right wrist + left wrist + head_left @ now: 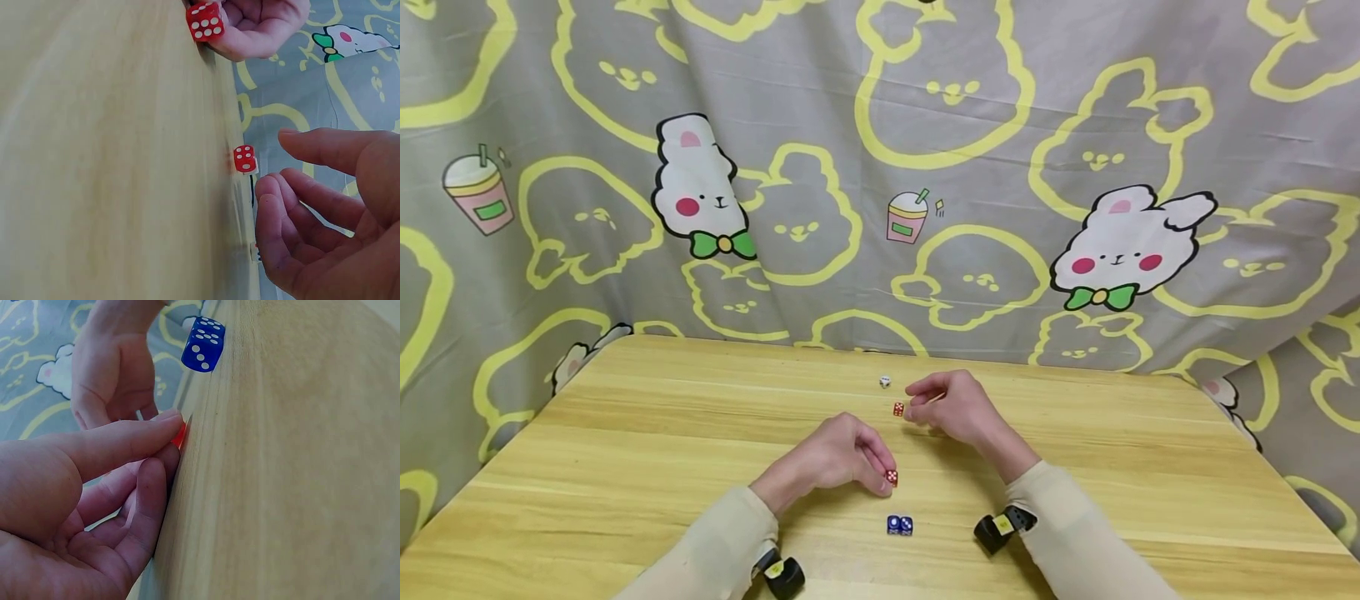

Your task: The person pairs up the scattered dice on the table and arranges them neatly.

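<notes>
My left hand (842,457) pinches a red die (891,477) between thumb and fingertips, low at the tabletop. In the left wrist view the thumb and fingers hide most of that die. Farther back, my right hand (957,408) is beside a second red die (898,409). The right wrist view shows a gap between its thumb and fingers, with this red die (245,159) just beyond them. Behind it sits a white die (885,382). Nearer to me, two blue dice (900,525) stand side by side on the wood.
The light wooden table (662,450) spreads out under both hands. A grey curtain (820,108) with yellow outlines and cartoon rabbits hangs behind it and at both sides. A black wrist camera (992,533) is strapped at the right sleeve, another (784,577) at the left.
</notes>
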The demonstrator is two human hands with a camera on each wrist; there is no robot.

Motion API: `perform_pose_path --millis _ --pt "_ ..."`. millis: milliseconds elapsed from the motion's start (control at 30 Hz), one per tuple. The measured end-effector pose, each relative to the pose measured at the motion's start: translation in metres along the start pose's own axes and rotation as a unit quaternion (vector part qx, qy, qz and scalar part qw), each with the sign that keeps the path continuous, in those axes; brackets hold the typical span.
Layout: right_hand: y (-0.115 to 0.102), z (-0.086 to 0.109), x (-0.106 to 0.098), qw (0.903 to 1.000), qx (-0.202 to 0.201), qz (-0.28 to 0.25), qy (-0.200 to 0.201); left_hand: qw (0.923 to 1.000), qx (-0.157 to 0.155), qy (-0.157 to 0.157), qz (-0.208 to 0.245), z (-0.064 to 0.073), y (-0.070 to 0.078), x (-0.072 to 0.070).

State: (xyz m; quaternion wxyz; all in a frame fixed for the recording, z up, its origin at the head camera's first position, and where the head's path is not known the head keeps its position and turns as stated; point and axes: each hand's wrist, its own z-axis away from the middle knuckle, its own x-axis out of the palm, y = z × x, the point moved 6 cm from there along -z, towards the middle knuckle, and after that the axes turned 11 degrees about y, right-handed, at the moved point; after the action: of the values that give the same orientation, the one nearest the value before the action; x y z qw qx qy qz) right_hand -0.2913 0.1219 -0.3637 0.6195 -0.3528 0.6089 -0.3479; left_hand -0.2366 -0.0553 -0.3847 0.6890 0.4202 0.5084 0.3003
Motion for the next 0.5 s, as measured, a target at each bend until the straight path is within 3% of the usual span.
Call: perform_pose_path --millis 233,500 --pt "0.002 -0.005 0.007 1.0000 0.003 -0.001 -0.003 1.0000 0.001 -0.003 0.009 0.000 0.000 0.000" --pt "0.001 -0.011 0.012 0.9991 0.011 0.040 0.008 0.9999 -0.004 -0.004 0.014 0.000 0.000 0.000"
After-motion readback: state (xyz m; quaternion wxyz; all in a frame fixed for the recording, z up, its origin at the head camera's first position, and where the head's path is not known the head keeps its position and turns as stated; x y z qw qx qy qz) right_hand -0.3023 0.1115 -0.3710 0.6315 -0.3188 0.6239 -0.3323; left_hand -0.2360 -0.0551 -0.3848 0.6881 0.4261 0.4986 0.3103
